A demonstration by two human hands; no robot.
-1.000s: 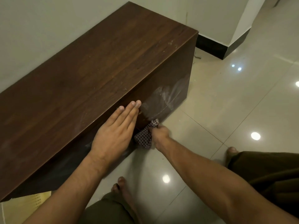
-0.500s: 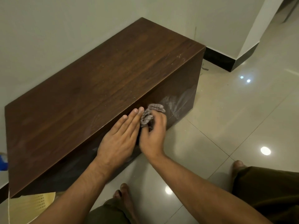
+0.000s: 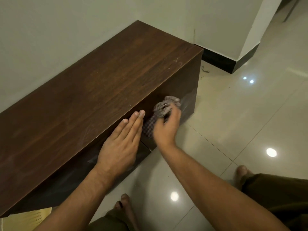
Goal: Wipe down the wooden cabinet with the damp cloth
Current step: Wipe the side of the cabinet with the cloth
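Cloth (image 3: 164, 106) moved rt along cabinet (image 3: 100, 89) edge (prob. touching).

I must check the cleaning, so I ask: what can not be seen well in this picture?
All in the head view:
- Front of the cabinet: steep angle, dark, partly behind the left hand.
- Its left end: cut off by the left edge.
- The cloth: blurred, partly covered by the right hand gripping it; dampness cannot be told.
- The yellow object, bottom left: cut off by the edge.
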